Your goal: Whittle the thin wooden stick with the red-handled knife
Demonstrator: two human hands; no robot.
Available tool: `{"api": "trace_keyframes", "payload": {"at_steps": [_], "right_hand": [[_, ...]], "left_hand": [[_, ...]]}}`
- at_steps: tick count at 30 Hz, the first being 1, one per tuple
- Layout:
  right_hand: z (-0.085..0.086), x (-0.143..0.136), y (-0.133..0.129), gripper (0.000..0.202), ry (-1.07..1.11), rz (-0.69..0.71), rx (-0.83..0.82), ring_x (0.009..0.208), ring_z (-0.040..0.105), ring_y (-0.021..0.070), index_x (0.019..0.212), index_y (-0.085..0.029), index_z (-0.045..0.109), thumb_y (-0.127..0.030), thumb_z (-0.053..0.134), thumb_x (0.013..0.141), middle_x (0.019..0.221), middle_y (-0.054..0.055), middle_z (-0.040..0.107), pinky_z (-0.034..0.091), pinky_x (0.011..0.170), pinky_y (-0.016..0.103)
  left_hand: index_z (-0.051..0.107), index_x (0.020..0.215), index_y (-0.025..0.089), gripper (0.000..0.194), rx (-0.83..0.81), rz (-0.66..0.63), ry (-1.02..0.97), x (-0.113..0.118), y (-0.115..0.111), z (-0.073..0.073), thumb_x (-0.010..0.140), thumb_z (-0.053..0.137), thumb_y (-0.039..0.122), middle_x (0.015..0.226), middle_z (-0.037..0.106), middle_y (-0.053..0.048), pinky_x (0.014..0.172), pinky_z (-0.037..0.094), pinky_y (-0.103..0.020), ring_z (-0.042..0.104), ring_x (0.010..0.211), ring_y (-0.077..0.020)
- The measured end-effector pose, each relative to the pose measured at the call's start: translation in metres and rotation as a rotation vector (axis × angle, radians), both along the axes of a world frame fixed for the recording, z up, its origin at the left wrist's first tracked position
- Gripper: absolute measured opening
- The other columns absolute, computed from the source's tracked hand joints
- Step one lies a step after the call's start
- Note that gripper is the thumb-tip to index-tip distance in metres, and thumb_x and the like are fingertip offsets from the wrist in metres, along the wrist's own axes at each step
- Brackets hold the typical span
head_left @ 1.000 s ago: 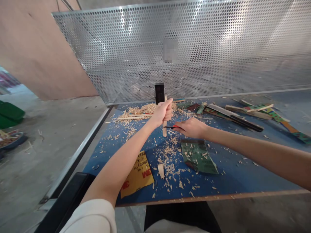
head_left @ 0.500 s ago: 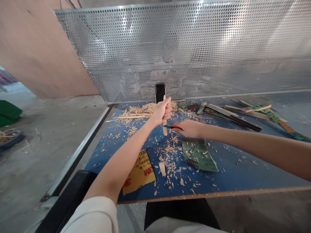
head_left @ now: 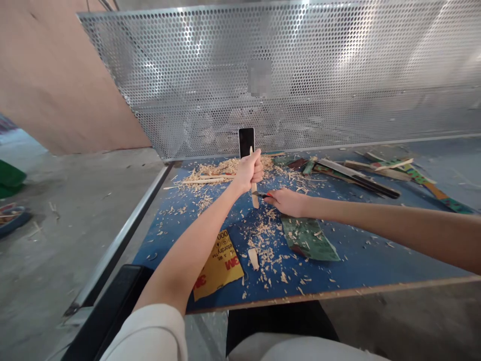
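Upright in my left hand point(head_left: 251, 171) is a thin pale wooden strip point(head_left: 255, 201), its top poking out above my thumb and its lower end below my fist. My right hand point(head_left: 287, 201) is closed round a red-and-black utility knife point(head_left: 267, 195). The knife's blade lies against the strip just under my left fist. Pale wood shavings point(head_left: 263, 233) are scattered beneath both hands. Behind my left hand a phone point(head_left: 246, 140) with a dark screen leans against the perforated metal panel point(head_left: 180, 110).
Yellow sandpaper point(head_left: 221, 268) and green sandpaper point(head_left: 311, 238) lie on the blue tabletop point(head_left: 356, 265), a short wood piece point(head_left: 253, 258) between them. A long black-and-silver bar point(head_left: 361, 178) and painted wood strips point(head_left: 428, 183) lie at right. A black armrest point(head_left: 112, 306) is near my left forearm.
My right hand, with the knife, has shifted slightly left and its wrist looks turned a little. My left hand still grips the strip. The whole view has shifted slightly.
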State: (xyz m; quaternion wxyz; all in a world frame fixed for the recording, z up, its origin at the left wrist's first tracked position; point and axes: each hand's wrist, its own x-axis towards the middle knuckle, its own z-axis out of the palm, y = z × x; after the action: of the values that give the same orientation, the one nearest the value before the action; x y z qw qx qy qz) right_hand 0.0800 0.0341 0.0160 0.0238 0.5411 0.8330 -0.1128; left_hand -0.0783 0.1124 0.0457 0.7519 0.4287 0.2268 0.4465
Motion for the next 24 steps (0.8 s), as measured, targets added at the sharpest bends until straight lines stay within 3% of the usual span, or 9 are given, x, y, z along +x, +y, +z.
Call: {"api": "trace_keyframes", "payload": {"at_steps": [4,8,11,19,24], "right_hand": [[0.007,0.003,-0.003,0.051,-0.017,-0.027,-0.033,0.091,0.069,0.0264,0.114,-0.014,0.065,-0.048,0.027,0.109,0.103,0.017,0.074,0.043,0.076,0.033],[0.015,0.013,-0.003,0.053,-0.092,-0.069,-0.043,0.102,0.067,0.0301,0.118,-0.014,0.067,-0.054,0.033,0.106,0.115,0.021,0.07,0.046,0.082,0.037],[0.018,0.016,-0.003,0.051,-0.122,-0.103,-0.092,0.098,0.068,0.0303,0.118,-0.017,0.068,-0.054,0.036,0.105,0.112,0.019,0.071,0.048,0.082,0.039],[-0.005,-0.005,-0.008,0.042,0.007,-0.146,-0.056,0.087,0.072,0.0261,0.109,-0.012,0.07,-0.035,0.035,0.108,0.096,0.018,0.075,0.045,0.072,0.031],[-0.008,-0.007,-0.004,0.042,0.015,-0.128,-0.053,0.076,0.07,0.0226,0.108,-0.012,0.071,-0.036,0.036,0.107,0.089,0.016,0.075,0.042,0.065,0.03]], "left_hand": [[0.03,0.063,0.023,0.052,0.058,-0.014,0.034,0.01,-0.005,0.0,0.097,0.064,0.042,0.044,0.021,0.012,0.033,0.006,-0.017,0.017,0.031,-0.0014],[0.033,0.063,0.023,0.049,0.128,-0.155,0.121,0.029,-0.016,0.002,0.099,0.06,0.042,0.044,0.024,0.01,0.035,0.007,-0.017,0.02,0.031,-0.0014],[0.034,0.062,0.023,0.05,0.164,-0.227,0.176,0.036,-0.02,0.003,0.1,0.06,0.041,0.042,0.025,0.01,0.035,0.007,-0.017,0.02,0.03,-0.0011],[0.031,0.064,0.022,0.051,-0.01,0.003,0.059,0.019,-0.004,0.005,0.096,0.066,0.041,0.043,0.024,0.012,0.033,0.004,-0.017,0.019,0.029,-0.0013],[0.03,0.062,0.022,0.052,0.045,0.036,0.098,0.016,-0.003,0.004,0.098,0.062,0.042,0.043,0.022,0.012,0.032,0.008,-0.016,0.018,0.03,-0.0019]]}}
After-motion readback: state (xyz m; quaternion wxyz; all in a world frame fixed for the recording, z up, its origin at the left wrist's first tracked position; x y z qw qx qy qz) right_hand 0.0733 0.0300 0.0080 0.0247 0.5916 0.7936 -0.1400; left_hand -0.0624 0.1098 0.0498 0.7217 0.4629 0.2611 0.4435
